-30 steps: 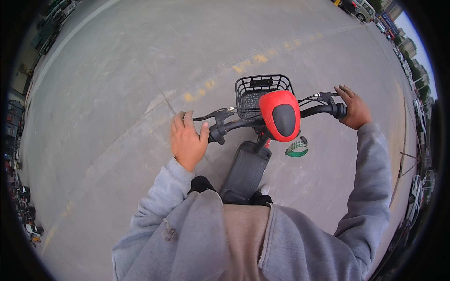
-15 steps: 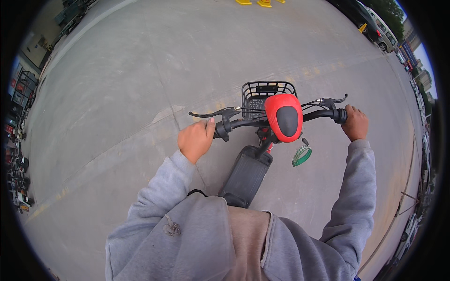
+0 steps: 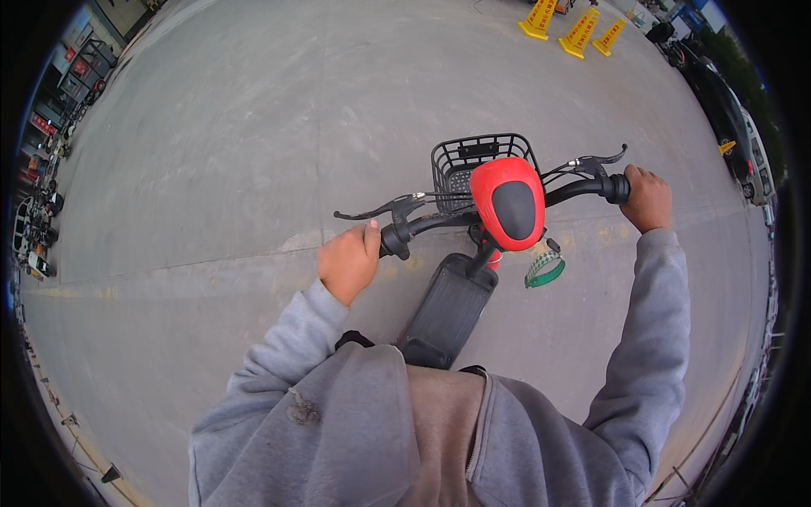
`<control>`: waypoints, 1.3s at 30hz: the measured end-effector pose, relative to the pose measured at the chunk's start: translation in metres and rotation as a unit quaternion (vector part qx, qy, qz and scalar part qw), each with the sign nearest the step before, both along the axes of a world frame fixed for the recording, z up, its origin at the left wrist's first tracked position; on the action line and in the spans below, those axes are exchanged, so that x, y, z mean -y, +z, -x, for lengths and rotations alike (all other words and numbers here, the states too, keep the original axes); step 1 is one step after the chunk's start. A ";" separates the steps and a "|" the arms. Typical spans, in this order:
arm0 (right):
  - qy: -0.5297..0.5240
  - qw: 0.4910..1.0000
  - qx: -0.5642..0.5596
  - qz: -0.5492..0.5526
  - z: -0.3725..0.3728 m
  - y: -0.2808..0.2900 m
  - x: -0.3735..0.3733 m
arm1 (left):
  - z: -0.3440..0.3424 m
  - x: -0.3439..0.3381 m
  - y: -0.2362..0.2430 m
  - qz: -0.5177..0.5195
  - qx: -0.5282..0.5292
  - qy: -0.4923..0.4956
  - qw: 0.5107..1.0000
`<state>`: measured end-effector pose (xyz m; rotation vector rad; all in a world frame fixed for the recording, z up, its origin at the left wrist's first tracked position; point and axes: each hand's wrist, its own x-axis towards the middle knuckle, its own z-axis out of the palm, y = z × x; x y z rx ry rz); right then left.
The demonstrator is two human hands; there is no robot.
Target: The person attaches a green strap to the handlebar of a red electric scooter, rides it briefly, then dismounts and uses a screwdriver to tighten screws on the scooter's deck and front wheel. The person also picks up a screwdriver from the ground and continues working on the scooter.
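One handlebar (image 3: 577,189), clock-centred on one red head cover (image 3: 512,211): left grip (image 3: 348,262) clenched round its eight-o'clock end, right grip (image 3: 649,199) round its three-o'clock end. One basket (image 3: 479,150) at eleven o'clock; three yellow cones (image 3: 579,34) at one.

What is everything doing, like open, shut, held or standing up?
Left hand: curled around the left grip
Right hand: curled around the right grip
Left lever: not squeezed, no fingers over it
Right lever: not squeezed, no fingers over it
Basket: open at the top
Strap: bent into a loop
Jacket: open at the front
Three yellow cones: standing
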<state>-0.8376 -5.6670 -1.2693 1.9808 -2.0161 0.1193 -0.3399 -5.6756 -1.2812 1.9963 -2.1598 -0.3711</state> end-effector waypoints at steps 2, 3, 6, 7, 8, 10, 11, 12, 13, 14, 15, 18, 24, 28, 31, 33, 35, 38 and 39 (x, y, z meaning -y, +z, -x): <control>-0.004 0.999 0.022 -0.048 -0.005 -0.006 0.009 | -0.002 0.006 -0.013 0.004 0.011 0.009 1.000; 0.004 0.997 0.041 -0.071 -0.012 -0.007 0.009 | -0.007 0.006 -0.015 -0.001 0.010 0.005 1.000; -0.027 0.988 0.029 -0.149 -0.037 0.004 0.002 | -0.036 -0.006 -0.014 0.013 0.001 0.006 1.000; -0.022 0.987 0.031 -0.155 -0.051 0.006 0.001 | -0.050 -0.008 -0.013 0.009 0.009 0.000 1.000; -0.014 0.988 0.027 -0.149 -0.069 0.006 0.002 | -0.065 -0.010 -0.011 0.019 0.016 -0.008 1.000; -0.002 0.991 0.026 -0.131 -0.107 0.005 0.007 | -0.103 -0.012 -0.007 0.032 0.014 -0.013 0.999; 0.002 0.993 0.028 -0.118 -0.128 0.006 0.008 | -0.122 -0.012 -0.005 0.035 0.006 -0.010 0.999; -0.002 0.993 0.027 -0.112 -0.147 0.009 0.010 | -0.141 -0.011 -0.002 0.028 -0.006 -0.003 1.000; -0.021 0.991 0.028 -0.126 -0.166 0.014 0.014 | -0.160 -0.006 0.001 0.033 -0.006 -0.003 0.999; -0.048 0.988 0.025 -0.147 -0.183 0.022 0.018 | -0.177 0.001 0.005 0.029 -0.008 0.001 1.000; -0.084 0.981 0.020 -0.172 -0.201 0.031 0.019 | -0.195 0.009 0.011 0.035 -0.013 0.004 0.999; -0.050 0.987 0.095 -0.117 -0.246 0.061 0.005 | -0.240 0.016 0.036 0.044 -0.016 -0.018 0.999; 0.042 0.969 0.123 -0.212 -0.296 0.109 -0.023 | -0.293 -0.013 0.073 0.050 -0.008 -0.026 0.998; 0.052 0.959 0.119 -0.250 -0.296 0.107 -0.007 | -0.299 -0.028 0.063 0.053 -0.014 -0.014 0.998; 0.056 0.961 0.124 -0.241 -0.285 0.075 0.017 | -0.288 -0.013 0.027 0.056 -0.020 -0.006 0.998; 0.034 0.956 0.149 -0.252 -0.277 0.035 0.035 | -0.277 -0.003 -0.012 0.063 -0.024 -0.002 0.998; 0.054 0.967 0.134 -0.209 -0.267 -0.019 0.036 | -0.267 0.010 -0.063 0.072 -0.023 -0.004 0.997; 0.043 0.977 0.076 -0.192 -0.252 -0.113 -0.004 | -0.250 -0.023 -0.152 0.054 -0.004 0.017 0.998; 0.037 0.982 0.056 -0.179 -0.245 -0.144 -0.028 | -0.242 -0.044 -0.181 0.055 0.003 0.024 0.998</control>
